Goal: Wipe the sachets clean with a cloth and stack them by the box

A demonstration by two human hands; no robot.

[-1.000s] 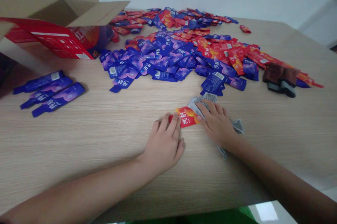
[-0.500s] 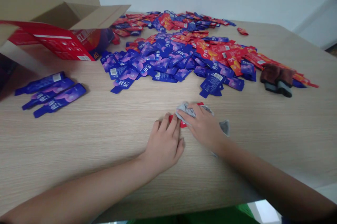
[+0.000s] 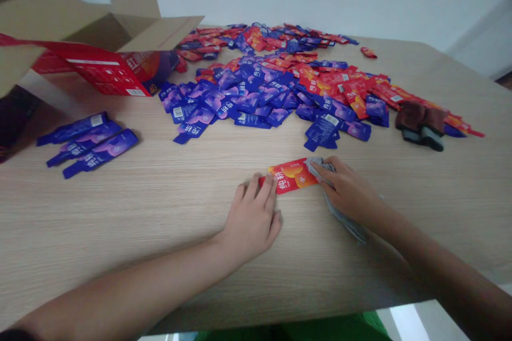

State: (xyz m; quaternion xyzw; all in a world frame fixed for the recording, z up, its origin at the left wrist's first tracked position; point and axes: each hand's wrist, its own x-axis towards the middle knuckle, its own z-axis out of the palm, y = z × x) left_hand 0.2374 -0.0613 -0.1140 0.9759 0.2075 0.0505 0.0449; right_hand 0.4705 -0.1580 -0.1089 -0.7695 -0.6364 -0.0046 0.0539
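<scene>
Head view: a red packet (image 3: 294, 176) lies flat on the table (image 3: 180, 223), between the left grip (image 3: 252, 218) and the right grip (image 3: 350, 191).
Left grip presses palm down, fingers close together, with its fingertips on the packet's left end; the right grip pinches a grey cloth (image 3: 344, 219) against the right end, and the cloth trails down under the wrist. The packet's long axis runs nearly left to right, rising slightly toward the right, printed face up. Beyond it spreads a heap (image 3: 248, 98) of purple and red packets, while three purple packets (image 3: 100, 152) lie side by side at the left, narrow ends pointing left and toward the person. Behind these, a box (image 3: 116, 74) has its flaps open; its shaded inside hides whatever it holds.
</scene>
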